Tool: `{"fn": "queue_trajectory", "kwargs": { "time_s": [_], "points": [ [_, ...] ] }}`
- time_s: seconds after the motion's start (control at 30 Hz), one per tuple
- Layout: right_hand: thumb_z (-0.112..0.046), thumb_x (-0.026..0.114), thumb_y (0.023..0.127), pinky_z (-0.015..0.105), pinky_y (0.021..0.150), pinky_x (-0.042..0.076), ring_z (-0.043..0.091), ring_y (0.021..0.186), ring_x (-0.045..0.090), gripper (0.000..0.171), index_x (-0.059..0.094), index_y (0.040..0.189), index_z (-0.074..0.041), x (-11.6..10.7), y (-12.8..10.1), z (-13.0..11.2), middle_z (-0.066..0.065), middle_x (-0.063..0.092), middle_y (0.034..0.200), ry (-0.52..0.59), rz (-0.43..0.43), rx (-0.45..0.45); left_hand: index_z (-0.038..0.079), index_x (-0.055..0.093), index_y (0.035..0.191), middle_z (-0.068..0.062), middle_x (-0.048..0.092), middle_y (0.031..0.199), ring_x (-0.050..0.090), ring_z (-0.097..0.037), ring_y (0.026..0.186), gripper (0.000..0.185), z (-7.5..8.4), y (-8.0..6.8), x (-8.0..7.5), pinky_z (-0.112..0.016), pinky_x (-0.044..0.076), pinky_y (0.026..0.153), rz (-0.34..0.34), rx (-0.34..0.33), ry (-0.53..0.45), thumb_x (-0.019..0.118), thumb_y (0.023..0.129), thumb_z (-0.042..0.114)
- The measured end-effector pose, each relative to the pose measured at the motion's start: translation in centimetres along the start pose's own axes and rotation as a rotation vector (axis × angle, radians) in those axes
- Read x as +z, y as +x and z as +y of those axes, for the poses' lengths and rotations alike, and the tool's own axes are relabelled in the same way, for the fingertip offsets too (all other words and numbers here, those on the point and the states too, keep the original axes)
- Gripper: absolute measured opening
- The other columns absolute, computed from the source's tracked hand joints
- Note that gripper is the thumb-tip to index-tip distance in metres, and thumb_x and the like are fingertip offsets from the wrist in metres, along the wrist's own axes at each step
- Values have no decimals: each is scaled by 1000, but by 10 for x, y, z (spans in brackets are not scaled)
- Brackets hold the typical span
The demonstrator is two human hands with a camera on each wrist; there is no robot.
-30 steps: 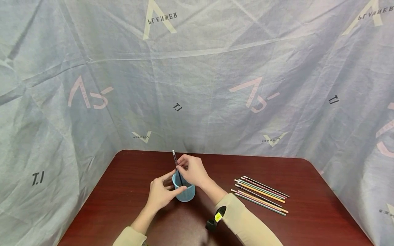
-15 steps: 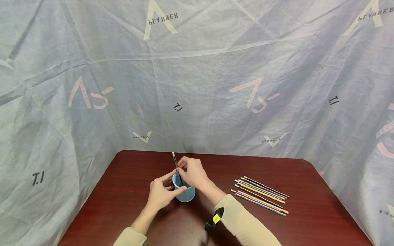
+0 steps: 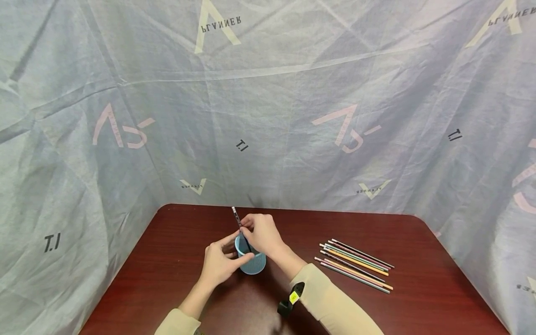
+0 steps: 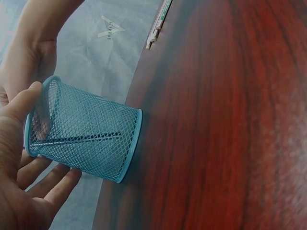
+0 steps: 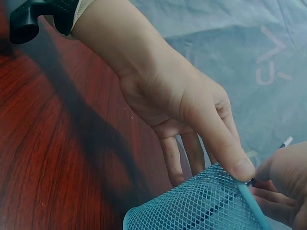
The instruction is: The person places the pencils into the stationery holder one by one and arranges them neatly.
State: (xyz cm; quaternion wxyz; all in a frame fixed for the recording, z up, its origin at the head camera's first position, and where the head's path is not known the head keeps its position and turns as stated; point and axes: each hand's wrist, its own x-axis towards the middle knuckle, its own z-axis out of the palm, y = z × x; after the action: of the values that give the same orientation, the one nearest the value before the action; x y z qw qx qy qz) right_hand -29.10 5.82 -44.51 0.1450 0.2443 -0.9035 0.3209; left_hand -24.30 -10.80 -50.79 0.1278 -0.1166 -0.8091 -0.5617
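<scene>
A light blue mesh pencil cup (image 3: 256, 266) stands on the table. My left hand (image 3: 217, 265) holds it by the rim, thumb on the near side and fingers spread along the far side. My right hand (image 3: 264, 235) pinches a dark patterned pencil (image 3: 236, 217) above the opening, its white eraser end up and leaning left. Through the mesh in the left wrist view, the lower part of the pencil (image 4: 86, 139) shows inside the cup (image 4: 96, 124), its end close to the base. In the right wrist view the left thumb (image 5: 242, 168) presses on the rim.
Several pencils (image 3: 356, 262) in different colours lie side by side on the dark red wooden table (image 3: 176, 246), right of the cup. A grey printed cloth (image 3: 268, 116) hangs behind and around the table.
The eraser end of the pencil has tipped slightly left and down, while its lower part has shifted right within the cup. The left hand and the cup stay nearly still.
</scene>
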Motion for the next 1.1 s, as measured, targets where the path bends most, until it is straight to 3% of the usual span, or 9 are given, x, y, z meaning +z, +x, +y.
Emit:
{"fn": "queue_trajectory", "kwargs": {
  "time_s": [0.43,1.1],
  "points": [
    [-10,77,98,27,72,65,17,83,79,10,81,105,-7,-15,-1,4,5,83,96,25,25,-10,15,70,142,-14,80,121,80,-29,106,75,3,2,1,-35,67,83,5,-12,-18,100,74,25],
    [-9,79,95,31,72,66,13,78,77,11,81,106,-12,-87,-18,23,2,81,91,-15,89,-11,9,70,141,-16,80,117,80,-31,105,76,3,0,4,-36,68,81,30,-2,-39,101,73,25]
  ]
}}
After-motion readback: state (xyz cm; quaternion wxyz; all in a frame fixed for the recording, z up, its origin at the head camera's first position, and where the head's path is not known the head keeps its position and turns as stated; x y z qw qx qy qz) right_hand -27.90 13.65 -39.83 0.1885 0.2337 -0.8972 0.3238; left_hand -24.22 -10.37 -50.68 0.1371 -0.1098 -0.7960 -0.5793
